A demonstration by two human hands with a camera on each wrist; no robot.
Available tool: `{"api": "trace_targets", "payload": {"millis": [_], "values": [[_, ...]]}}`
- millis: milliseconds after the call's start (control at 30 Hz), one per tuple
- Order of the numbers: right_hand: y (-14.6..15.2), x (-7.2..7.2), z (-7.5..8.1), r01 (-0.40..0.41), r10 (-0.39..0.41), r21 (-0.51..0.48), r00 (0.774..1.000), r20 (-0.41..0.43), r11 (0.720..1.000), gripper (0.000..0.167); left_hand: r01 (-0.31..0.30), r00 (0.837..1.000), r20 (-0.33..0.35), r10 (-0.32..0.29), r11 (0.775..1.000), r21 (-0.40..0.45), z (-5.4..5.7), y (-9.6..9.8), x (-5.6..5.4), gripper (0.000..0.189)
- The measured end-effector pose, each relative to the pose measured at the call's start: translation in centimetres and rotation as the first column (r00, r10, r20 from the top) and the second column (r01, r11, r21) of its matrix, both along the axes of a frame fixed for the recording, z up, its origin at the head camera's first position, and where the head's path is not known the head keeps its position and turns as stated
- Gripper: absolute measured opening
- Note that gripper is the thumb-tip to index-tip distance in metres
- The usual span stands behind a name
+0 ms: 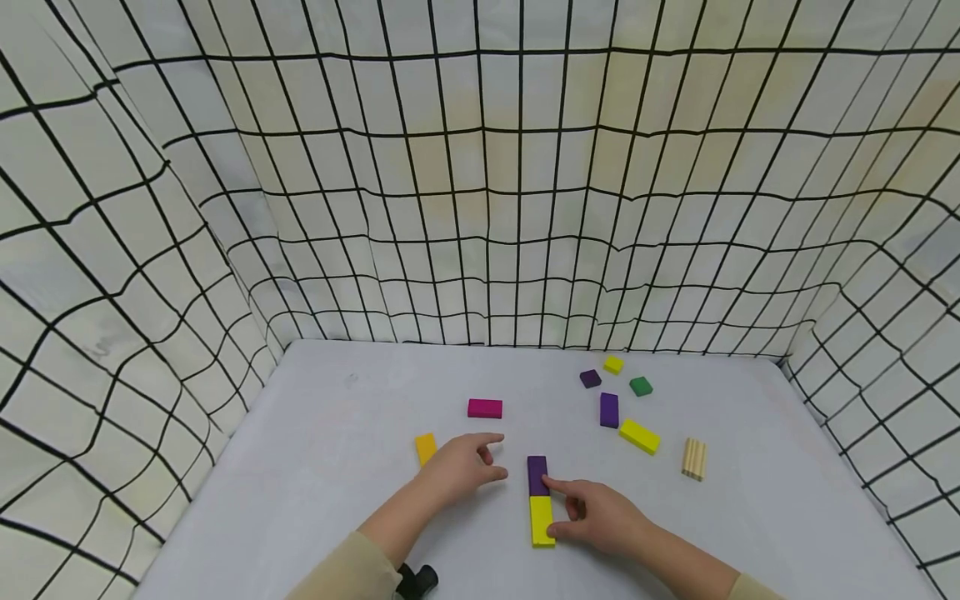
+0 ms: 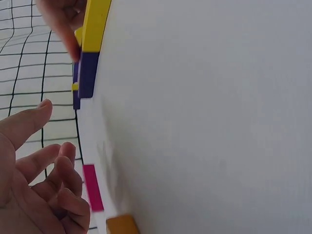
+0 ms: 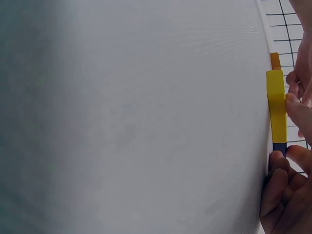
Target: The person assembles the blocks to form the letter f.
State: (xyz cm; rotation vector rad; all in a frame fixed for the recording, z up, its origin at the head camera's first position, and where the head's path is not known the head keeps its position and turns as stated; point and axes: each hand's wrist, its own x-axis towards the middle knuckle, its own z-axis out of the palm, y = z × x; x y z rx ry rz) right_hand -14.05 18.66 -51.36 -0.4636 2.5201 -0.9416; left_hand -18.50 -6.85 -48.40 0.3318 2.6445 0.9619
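A purple block (image 1: pixel 537 475) and a yellow block (image 1: pixel 542 523) lie end to end in a straight line on the white table. My right hand (image 1: pixel 600 515) is at their right side, its index fingertip touching the purple block and its thumb the yellow one. Its other fingers are curled in. To the left of the row, my left hand (image 1: pixel 461 467) hovers with thumb and index finger apart and nothing between them. Partly hidden behind that hand is an orange block (image 1: pixel 425 447). Beyond it lies a magenta block (image 1: pixel 485 408).
At the back right are another purple block (image 1: pixel 609 410), a yellow block (image 1: pixel 639 436), and small dark purple (image 1: pixel 591 378), yellow (image 1: pixel 613 364) and green (image 1: pixel 641 386) pieces. Wooden sticks (image 1: pixel 694 459) lie farther right. A black object (image 1: pixel 417 581) sits by the left sleeve. Black netting (image 1: pixel 480 196) surrounds the table.
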Motion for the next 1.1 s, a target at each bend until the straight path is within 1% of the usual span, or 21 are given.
{"api": "trace_targets", "payload": {"millis": [100,267,433,500,567,667,767,867,1000,1100], "values": [[0.1,-0.1,-0.1,0.004,-0.004,-0.005,1.0,0.003,1.0,0.072,-0.031,1.0,-0.002,0.031,0.999,-0.013,0.4,-1.1,-0.2,0.056],[0.1,-0.1,-0.2,0.003,-0.003,-0.011,1.0,0.009,1.0,0.072,-0.071,0.997,-0.033,0.07,0.997,-0.037,1.3,-3.8,-0.3,0.054],[0.1,-0.2,-0.3,0.004,-0.004,-0.002,1.0,0.007,1.0,0.072,-0.132,0.991,-0.041,0.131,0.99,-0.043,1.9,-6.1,-0.5,0.052],[0.2,-0.2,-0.3,0.004,-0.004,-0.004,1.0,0.009,1.0,0.072,-0.153,0.988,-0.044,0.151,0.987,-0.047,2.1,-6.8,-0.6,0.052],[0.2,-0.2,-0.2,0.001,-0.001,-0.01,1.0,0.01,1.0,0.072,-0.16,0.986,-0.051,0.158,0.986,-0.047,2.2,-7.4,-0.6,0.052],[0.2,-0.1,-0.2,0.001,-0.001,-0.02,1.0,0.014,1.0,0.072,-0.175,0.984,-0.038,0.173,0.984,-0.033,2.3,-7.9,-0.6,0.053],[0.3,-0.1,-0.2,0.002,-0.001,-0.023,1.0,0.016,1.0,0.072,-0.176,0.984,-0.025,0.175,0.984,-0.033,2.2,-8.2,-0.6,0.054],[0.2,-0.1,-0.2,0.005,-0.004,-0.022,1.0,0.02,1.0,0.072,-0.169,0.986,-0.014,0.168,0.984,-0.062,2.1,-8.4,-0.7,0.057],[0.2,-0.1,-0.2,0.01,-0.009,-0.017,1.0,0.026,1.0,0.072,-0.158,0.987,0.021,0.162,0.979,-0.127,1.4,-8.7,-0.9,0.065],[0.3,-0.1,-0.1,0.009,-0.008,-0.015,1.0,0.023,1.0,0.072,-0.148,0.986,0.053,0.158,0.977,-0.154,0.7,-9.0,-0.9,0.071]]}}
